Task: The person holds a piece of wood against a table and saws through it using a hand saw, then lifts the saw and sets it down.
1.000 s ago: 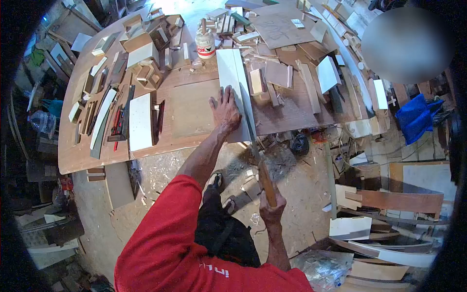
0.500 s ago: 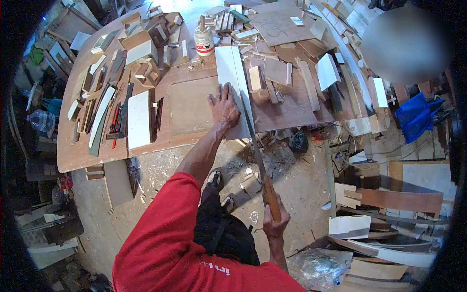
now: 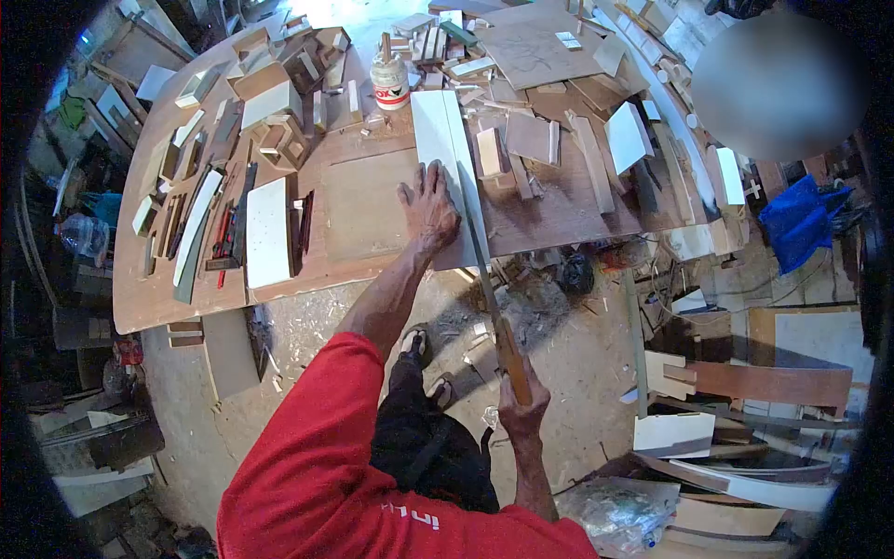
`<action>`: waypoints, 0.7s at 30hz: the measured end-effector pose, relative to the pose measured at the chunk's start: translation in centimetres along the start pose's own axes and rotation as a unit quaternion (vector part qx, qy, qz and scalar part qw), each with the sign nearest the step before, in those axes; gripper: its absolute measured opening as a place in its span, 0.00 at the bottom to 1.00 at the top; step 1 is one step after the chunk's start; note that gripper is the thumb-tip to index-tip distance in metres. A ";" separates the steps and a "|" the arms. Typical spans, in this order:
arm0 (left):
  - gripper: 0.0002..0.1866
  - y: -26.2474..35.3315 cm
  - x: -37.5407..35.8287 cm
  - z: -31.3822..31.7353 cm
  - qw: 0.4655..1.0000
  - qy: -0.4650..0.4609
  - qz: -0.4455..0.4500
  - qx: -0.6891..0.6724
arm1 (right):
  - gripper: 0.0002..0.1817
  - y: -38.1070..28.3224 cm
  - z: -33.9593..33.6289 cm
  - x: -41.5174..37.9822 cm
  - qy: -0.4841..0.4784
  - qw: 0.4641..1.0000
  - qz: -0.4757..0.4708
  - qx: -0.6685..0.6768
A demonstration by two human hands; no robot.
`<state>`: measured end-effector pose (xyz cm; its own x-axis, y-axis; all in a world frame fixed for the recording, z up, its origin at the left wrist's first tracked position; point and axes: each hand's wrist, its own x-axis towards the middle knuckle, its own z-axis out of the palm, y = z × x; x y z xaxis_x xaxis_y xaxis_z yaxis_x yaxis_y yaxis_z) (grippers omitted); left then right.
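Observation:
A long white board (image 3: 435,121) lies over the table's front edge, with a lengthwise line or cut along it. My left hand (image 3: 431,210) rests flat on the board, fingers spread, pressing on its left part. My right hand (image 3: 523,402) is wrapped round the wooden handle of a handsaw (image 3: 492,303). The saw's blade slants up to the board, touching it just right of my left hand. Left of the board a flat brown panel (image 3: 368,205) lies on the table.
On the table (image 3: 549,219) stand a glue jar (image 3: 389,82), wooden offcuts, box-like pieces and a white panel (image 3: 269,231). Dark and red tools (image 3: 223,244) lie at the left. Below the front edge are floor scraps and a black bag (image 3: 576,271); stacked boards (image 3: 672,435) are at the right.
My right hand and the saw have moved up and slightly left, towards the table. My left hand stays on the board.

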<state>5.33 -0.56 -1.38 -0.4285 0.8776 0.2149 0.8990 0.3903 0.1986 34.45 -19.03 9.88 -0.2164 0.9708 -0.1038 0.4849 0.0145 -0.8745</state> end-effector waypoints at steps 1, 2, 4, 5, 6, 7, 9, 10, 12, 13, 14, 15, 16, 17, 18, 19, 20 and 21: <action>0.34 0.2 -0.1 -0.5 1.000 -0.006 -0.003 -0.007 | 0.24 0.5 -0.1 -1.3 -0.001 1.000 0.001 -0.003; 0.33 0.2 -0.1 -0.9 1.000 -0.011 -0.008 -0.013 | 0.23 1.2 -0.2 -2.6 0.037 0.999 -0.015 0.014; 0.32 0.0 -0.5 -0.4 1.000 0.005 -0.008 -0.016 | 0.20 0.9 -0.6 -2.4 0.050 0.999 -0.021 -0.003; 0.31 0.2 -0.2 -0.2 0.999 0.027 -0.003 -0.021 | 0.20 0.8 -0.4 -1.0 0.053 0.998 -0.023 -0.004; 0.31 0.3 -0.1 -0.2 0.999 0.029 -0.002 -0.021 | 0.20 0.9 -0.1 0.4 0.007 0.999 0.016 -0.027; 0.30 0.3 -0.4 -0.2 1.000 0.019 -0.004 -0.019 | 0.19 0.9 0.1 0.8 -0.042 0.996 0.059 -0.050; 0.30 0.0 0.0 -0.3 1.000 0.013 -0.002 -0.014 | 0.20 0.7 0.2 -0.1 -0.014 1.000 0.022 0.000; 0.31 0.1 -0.3 -0.1 1.000 0.010 -0.004 -0.018 | 0.20 1.3 -0.3 -2.2 0.010 1.000 0.001 -0.003; 0.31 0.0 0.1 -0.4 1.000 0.013 -0.012 -0.022 | 0.22 0.1 -0.8 -3.3 0.044 0.998 -0.015 0.032; 0.33 0.0 -0.2 -0.8 1.000 -0.003 -0.011 -0.014 | 0.22 0.1 -0.8 -3.2 0.041 0.999 -0.012 0.030; 0.35 0.3 -0.3 -1.2 1.000 -0.016 -0.008 -0.008 | 0.23 0.2 -0.7 -2.4 0.037 0.999 -0.006 -0.002; 0.35 0.5 0.1 -1.5 1.000 -0.010 -0.007 -0.009 | 0.23 0.0 -0.5 -0.9 0.036 0.999 -0.005 -0.031; 0.36 0.5 -0.2 -1.6 1.000 -0.019 -0.007 -0.015 | 0.24 -0.5 -0.3 0.7 0.004 1.000 -0.012 -0.023; 0.38 0.3 -0.4 -1.8 0.999 -0.030 -0.006 -0.020 | 0.24 -1.1 -0.4 0.3 0.004 1.000 -0.012 -0.021; 0.38 0.1 0.3 -1.8 1.000 -0.025 -0.003 -0.018 | 0.24 -2.2 -0.7 0.2 -0.008 1.000 0.010 -0.016; 0.39 0.1 0.3 -1.5 0.999 -0.028 -0.007 -0.019 | 0.24 -2.8 -1.0 -0.3 -0.022 0.999 0.036 -0.017; 0.39 0.2 0.0 -0.9 0.999 -0.034 -0.013 -0.022 | 0.23 -2.1 -1.3 -1.8 -0.003 1.000 0.011 -0.016; 0.39 0.2 0.3 -1.0 0.999 -0.033 -0.017 -0.024 | 0.23 -1.7 -1.5 -2.1 -0.006 1.000 0.008 -0.019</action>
<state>5.34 -0.52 -0.37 -0.4509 0.8809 0.1440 0.8776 0.4081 0.2515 35.31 -20.79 12.31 -0.2186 0.9679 -0.1238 0.5198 0.0081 -0.8542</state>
